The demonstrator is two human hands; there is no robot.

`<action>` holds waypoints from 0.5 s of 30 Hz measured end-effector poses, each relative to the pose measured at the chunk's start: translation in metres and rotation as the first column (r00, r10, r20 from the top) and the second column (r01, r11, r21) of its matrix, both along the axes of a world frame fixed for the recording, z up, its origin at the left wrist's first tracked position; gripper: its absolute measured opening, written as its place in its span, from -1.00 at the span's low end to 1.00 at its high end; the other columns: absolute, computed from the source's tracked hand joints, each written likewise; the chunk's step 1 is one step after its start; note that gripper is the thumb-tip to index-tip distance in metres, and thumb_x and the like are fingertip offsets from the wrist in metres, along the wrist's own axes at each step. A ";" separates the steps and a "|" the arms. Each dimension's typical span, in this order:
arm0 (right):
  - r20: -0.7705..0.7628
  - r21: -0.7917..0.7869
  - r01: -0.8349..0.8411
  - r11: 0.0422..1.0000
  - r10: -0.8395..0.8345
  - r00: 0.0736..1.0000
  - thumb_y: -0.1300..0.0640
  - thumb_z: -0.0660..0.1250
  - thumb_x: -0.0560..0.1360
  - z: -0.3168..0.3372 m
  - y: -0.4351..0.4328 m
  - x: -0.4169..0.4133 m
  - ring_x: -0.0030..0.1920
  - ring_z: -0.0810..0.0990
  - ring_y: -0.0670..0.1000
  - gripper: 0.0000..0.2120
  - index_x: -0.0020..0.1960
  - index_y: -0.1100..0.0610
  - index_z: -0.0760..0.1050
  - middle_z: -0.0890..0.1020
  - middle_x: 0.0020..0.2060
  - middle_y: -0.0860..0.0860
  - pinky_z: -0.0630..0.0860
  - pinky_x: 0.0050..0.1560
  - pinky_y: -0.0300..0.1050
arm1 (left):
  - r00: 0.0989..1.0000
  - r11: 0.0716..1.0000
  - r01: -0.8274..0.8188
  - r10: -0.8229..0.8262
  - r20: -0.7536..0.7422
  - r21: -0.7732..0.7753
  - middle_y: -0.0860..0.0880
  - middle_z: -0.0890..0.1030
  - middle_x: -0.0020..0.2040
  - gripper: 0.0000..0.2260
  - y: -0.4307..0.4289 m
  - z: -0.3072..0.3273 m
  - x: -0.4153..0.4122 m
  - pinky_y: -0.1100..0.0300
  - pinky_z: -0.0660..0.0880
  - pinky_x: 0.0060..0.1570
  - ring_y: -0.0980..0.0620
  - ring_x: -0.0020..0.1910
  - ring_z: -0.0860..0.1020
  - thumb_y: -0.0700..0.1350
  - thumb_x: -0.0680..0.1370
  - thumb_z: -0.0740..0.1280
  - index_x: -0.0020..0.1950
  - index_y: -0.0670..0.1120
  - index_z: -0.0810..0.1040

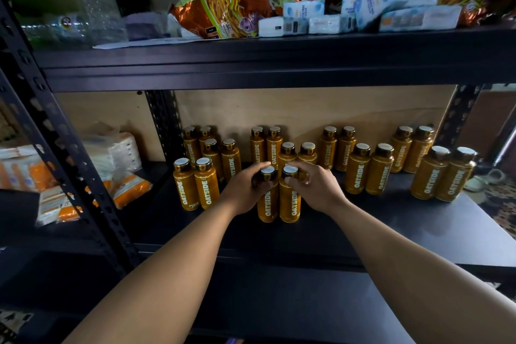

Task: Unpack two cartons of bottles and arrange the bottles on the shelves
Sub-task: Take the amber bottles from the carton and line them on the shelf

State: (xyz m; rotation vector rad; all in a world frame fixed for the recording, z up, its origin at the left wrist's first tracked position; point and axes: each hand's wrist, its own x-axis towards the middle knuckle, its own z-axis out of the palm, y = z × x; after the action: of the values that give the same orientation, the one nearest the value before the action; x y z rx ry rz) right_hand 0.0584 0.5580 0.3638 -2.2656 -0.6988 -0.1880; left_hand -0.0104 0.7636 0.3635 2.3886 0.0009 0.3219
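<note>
Left hand [245,190] is gripping one bottle [267,205] at the neck, right hand [317,187] pinching its neighbour [290,204]; beyond the fingertips paired rows [357,173] are already standing on the shelf [363,232]; cartons unseen, remainder undeterminable

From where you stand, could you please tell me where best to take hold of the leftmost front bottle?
Probably by its capped neck, from above: the leftmost front bottle stands upright, a neighbour hugs its right side, and the top is clear.
</note>
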 end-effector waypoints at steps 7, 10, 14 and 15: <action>-0.002 -0.006 0.031 0.999 -0.031 1.000 -0.15 0.38 0.58 -0.001 0.005 0.004 -0.10 0.58 -0.15 -0.54 0.45 -0.12 0.45 0.67 0.12 -0.07 0.49 -0.20 -0.21 | 1.000 1.000 0.005 -0.005 0.001 0.025 0.01 0.44 0.48 -0.51 0.002 -0.001 0.008 0.07 0.44 0.31 -0.02 0.44 0.41 0.05 0.64 0.31 0.55 0.16 0.28; -0.007 0.004 0.041 0.999 -0.041 0.999 -0.16 0.37 0.57 -0.002 0.007 0.005 -0.06 0.61 -0.11 -0.54 0.44 -0.13 0.45 0.67 0.12 -0.07 0.53 -0.18 -0.18 | 1.000 1.000 0.009 -0.009 -0.004 0.029 0.00 0.42 0.50 -0.51 0.003 -0.001 0.009 0.05 0.44 0.31 -0.03 0.45 0.40 0.06 0.64 0.30 0.56 0.16 0.27; -0.012 0.004 0.054 0.999 -0.054 0.998 -0.19 0.37 0.56 -0.003 0.006 0.006 -0.04 0.62 -0.08 -0.54 0.43 -0.15 0.45 0.67 0.11 -0.07 0.59 -0.12 -0.11 | 1.000 0.999 0.011 -0.011 -0.007 0.031 0.00 0.42 0.50 -0.51 0.004 -0.001 0.010 0.04 0.45 0.29 -0.04 0.44 0.40 0.09 0.63 0.29 0.55 0.18 0.26; -0.011 0.003 0.052 0.999 -0.052 0.999 -0.19 0.37 0.56 -0.003 0.006 0.006 -0.05 0.62 -0.09 -0.54 0.43 -0.15 0.45 0.67 0.11 -0.07 0.59 -0.13 -0.11 | 1.000 1.000 0.012 -0.011 -0.008 0.024 0.01 0.42 0.50 -0.51 0.004 -0.002 0.010 0.04 0.45 0.29 -0.04 0.44 0.40 0.09 0.63 0.30 0.55 0.18 0.26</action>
State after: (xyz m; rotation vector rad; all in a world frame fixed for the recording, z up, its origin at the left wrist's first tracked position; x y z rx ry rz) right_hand 0.0646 0.5643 0.3609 -2.2817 -0.6337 -0.2015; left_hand -0.0005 0.7679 0.3616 2.4130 -0.0130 0.3084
